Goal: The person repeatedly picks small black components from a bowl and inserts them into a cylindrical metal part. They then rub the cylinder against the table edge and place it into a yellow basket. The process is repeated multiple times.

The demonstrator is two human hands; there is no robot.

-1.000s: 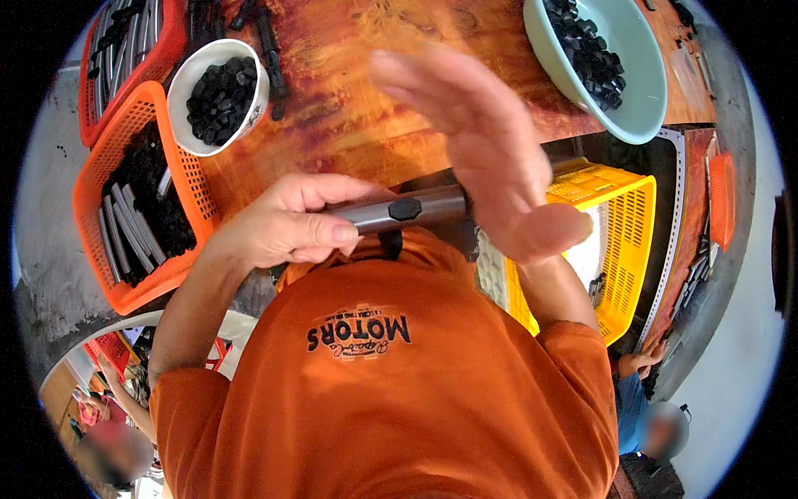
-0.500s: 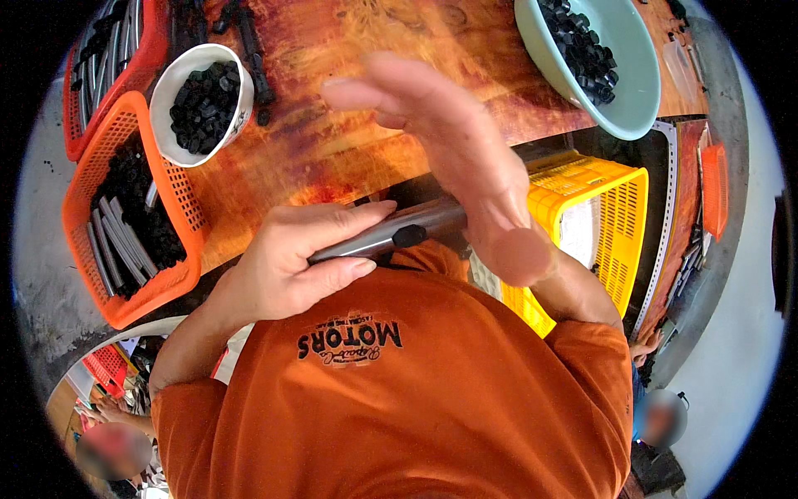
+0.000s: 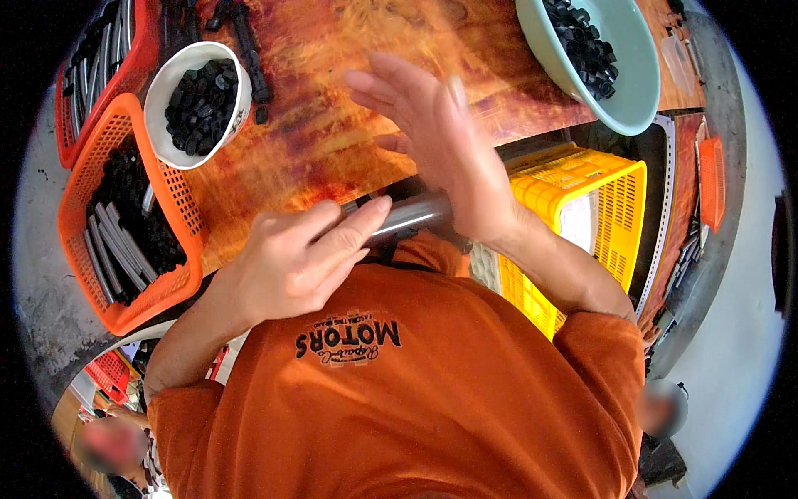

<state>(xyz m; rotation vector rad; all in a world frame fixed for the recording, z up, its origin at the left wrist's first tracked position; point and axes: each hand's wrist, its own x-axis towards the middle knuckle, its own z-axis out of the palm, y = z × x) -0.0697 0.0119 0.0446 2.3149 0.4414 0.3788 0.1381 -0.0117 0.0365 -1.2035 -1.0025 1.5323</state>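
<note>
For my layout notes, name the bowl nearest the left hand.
The white bowl, beyond the left hand; the other, the pale green bowl, sits farther off, to the right.

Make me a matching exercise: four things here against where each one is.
Things
1. Shiny grey tube
2. White round bowl
3. Pale green round basin
4. Yellow slatted plastic crate

Places
A. Picture's upper right
B. Partly behind the right forearm
C. Gripped by the left hand
D. Beside the orange perforated plastic basket

Pairs: 1-C, 2-D, 3-A, 4-B
</note>
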